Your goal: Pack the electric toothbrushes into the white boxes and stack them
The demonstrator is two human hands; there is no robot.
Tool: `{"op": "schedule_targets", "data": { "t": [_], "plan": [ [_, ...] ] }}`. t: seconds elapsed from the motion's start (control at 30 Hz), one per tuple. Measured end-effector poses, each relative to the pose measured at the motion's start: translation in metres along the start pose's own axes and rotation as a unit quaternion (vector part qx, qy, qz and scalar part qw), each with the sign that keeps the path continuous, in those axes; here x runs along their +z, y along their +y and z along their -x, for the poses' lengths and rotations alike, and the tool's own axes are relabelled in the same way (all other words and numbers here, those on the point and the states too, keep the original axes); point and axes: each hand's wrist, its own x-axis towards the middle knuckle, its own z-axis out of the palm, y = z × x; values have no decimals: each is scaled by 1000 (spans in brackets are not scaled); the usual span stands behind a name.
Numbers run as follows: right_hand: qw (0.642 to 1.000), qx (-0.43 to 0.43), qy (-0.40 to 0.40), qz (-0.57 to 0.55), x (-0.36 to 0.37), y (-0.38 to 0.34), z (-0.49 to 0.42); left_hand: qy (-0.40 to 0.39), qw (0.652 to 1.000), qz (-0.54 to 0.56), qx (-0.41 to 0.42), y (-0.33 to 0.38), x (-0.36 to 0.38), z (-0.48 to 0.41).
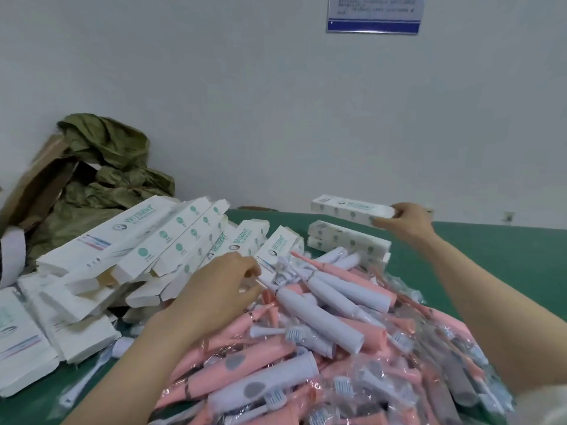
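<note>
Box (352,211) gripped in right hand (408,222), upper right: square it over the stack (348,237) before letting go. Left hand (221,289) curls over toothbrushes (322,326) mid-frame, grip unclear.

— What lies behind the bench?
— A plain pale wall (276,102), evenly lit; a blue-bordered notice (372,13) high on it, its print too blurred to read; a small socket (509,215) low at the right.
— And the bench itself?
— A green table top (491,246); at far left, crumpled olive sacking (104,167) beside brown cardboard (36,179), against the wall.
</note>
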Motion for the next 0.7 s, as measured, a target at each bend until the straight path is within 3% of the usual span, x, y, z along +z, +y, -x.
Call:
{"op": "schedule_targets", "data": {
  "t": [0.27, 0.6, 0.7],
  "plan": [
    [993, 83, -84, 24, 26, 46, -28, -22, 997, 52, 48, -10, 8, 10],
    [992, 95, -85, 23, 38, 52, -32, -4, 996, 76, 50, -9, 15, 7],
    [994, 67, -54, 67, 25, 41, -23, 54, 995, 73, 36, -10, 10, 11]
  ]
}}
